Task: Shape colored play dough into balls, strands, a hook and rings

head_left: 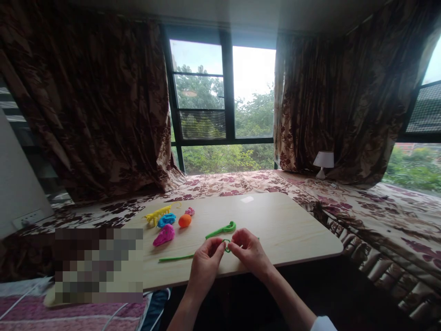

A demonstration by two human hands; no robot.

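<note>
Between my two hands, a small loop of thin green modelling clay [226, 245] is pinched at the fingertips above the table's near edge. My left hand [207, 259] grips its left side with thumb and forefinger, and my right hand [250, 252] pinches the right side. A straight thin green clay strip [175, 259] lies on the tabletop, its right end hidden behind my left hand. Just beyond my hands rests a thicker green clay piece [222, 228] with a curled right end.
On the table [275, 216], at left, sit a yellow clay figure [158, 214], a blue lump [166, 220], a magenta lump [164, 235], an orange ball [184, 221] and a small pink piece [189, 211]. A white lamp [324, 161] stands on the window ledge.
</note>
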